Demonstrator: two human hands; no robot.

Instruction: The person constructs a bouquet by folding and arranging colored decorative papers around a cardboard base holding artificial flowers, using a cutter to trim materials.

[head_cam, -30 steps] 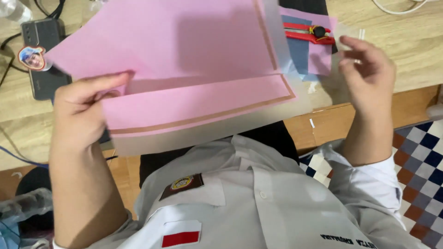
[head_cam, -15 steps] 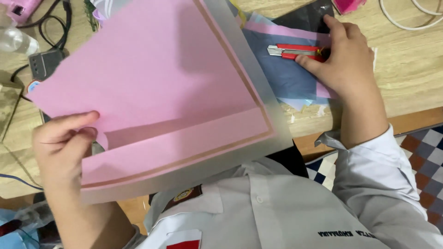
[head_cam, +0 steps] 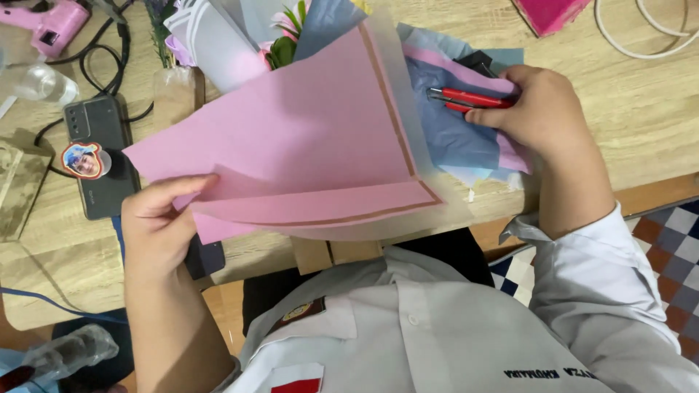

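Left hand (head_cam: pixel 156 229): lower left of frame; fingers closed in a pinch on the lower left corner of the pink sheet (head_cam: pixel 306 153), thumb on top.

Pink sheet: large, centre of frame, lifted off the table (head_cam: pixel 655 109); brown border line along its right and lower edges, a frosted margin beyond. Long axis runs from lower left to upper right. It extends right and upward from the left fingers.

Right hand (head_cam: pixel 542 116): upper right of frame, resting on the table; fingers curled shut around a red cutter (head_cam: pixel 470 98). The cutter lies nearly level, its tip pointing left toward the sheet's right edge. This hand is the nearer one to that edge; cutter and sheet are near but apart.

Under the right hand: blue paper (head_cam: pixel 455 135) with pink paper beneath, flat on the table.

Bouquet (head_cam: pixel 273 36): top centre, behind the sheet; wrap of white and blue paper holding green leaves and a pink bloom.

Phone (head_cam: pixel 98 156): left of frame, dark, face down, a round sticker on it.

Glue gun (head_cam: pixel 51 22): pink, upper left corner.
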